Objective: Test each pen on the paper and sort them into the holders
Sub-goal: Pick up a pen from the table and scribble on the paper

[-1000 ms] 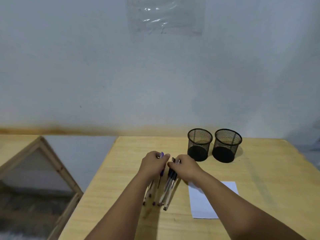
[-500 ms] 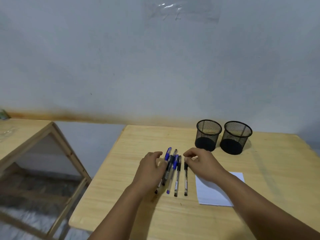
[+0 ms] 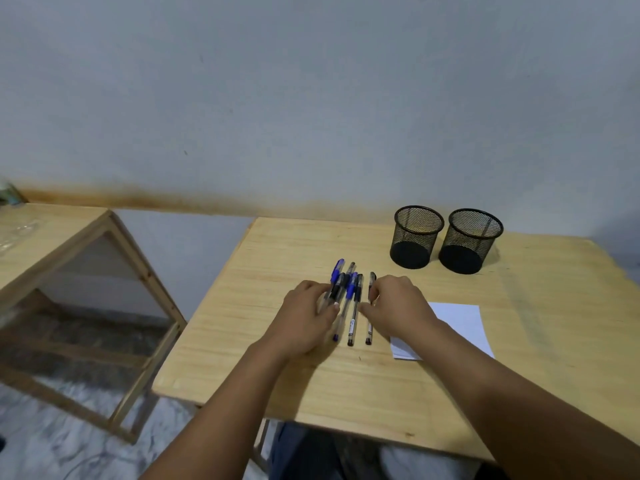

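Several pens lie side by side on the wooden table [image 3: 346,393], tips toward me: blue-capped ones [image 3: 337,268] on the left, black ones [image 3: 353,323] in the middle. My left hand [image 3: 304,323] rests palm down over the left pens, fingers spread. My right hand [image 3: 398,306] has thumb and forefinger on either side of the rightmost black pen [image 3: 369,336], which lies flat on the table. A white sheet of paper [image 3: 460,320] sits to the right, partly under my right wrist. Two black mesh holders [image 3: 414,237] [image 3: 471,242] stand side by side at the back right.
A second wooden table [image 3: 52,237] with an open frame below stands to the left, across a gap of marbled floor. The wall runs right behind both tables. My legs show under the near table edge.
The bundle of pens held between both hands has been laid down and spread into a row. My right hand slid toward me along the rightmost pen. The camera view tilted downward.
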{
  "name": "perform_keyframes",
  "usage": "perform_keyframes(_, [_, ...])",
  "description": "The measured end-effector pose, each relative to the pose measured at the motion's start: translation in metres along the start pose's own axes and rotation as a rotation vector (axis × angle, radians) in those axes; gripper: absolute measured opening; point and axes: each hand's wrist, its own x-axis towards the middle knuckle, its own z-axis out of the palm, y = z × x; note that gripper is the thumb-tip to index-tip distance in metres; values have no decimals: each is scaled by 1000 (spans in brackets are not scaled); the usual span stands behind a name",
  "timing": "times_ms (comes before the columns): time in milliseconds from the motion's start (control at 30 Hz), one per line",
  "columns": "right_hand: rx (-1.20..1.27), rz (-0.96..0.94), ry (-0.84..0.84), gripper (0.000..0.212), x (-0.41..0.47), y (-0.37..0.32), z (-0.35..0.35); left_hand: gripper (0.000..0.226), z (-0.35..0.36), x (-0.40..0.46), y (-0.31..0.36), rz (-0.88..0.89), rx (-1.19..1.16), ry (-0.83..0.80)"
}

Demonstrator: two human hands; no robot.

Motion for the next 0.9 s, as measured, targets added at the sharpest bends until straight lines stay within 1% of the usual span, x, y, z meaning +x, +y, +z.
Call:
perform_keyframes(133, [-3,37,-17,11,0,-9,3,48,-1,0,2,15,11,-8])
perform_keyframes(167, [22,56,-22,9,2,-10,3,47,-1,0,3,24,6,-5])
perform_keyframes(267, [145,110,-19,11,3,-7,-5,46,1,-1,7,70,20,7])
perform_keyframes(367, [263,97,-2,15,-3,4,-24,48,3,2,12,129,39,22])
perform_keyframes(467, [358,56,-25,7,-16,20,-42,46,10,4,22,215,32,52])
perform_keyframes(533, [403,17,-38,12,-25,33,-52,45,17,6,31,256,6,75])
perform_keyframes(700, [414,-32,-24,19,-41,61,-76,45,31,17,54,401,-16,140])
perform_keyframes(800, [423,-40,-24,21,-47,76,-88,44,34,20,69,417,-44,149])
perform_keyframes(900, [332,-80,-23,21,-50,89,-94,26,37,26,79,469,-20,146])
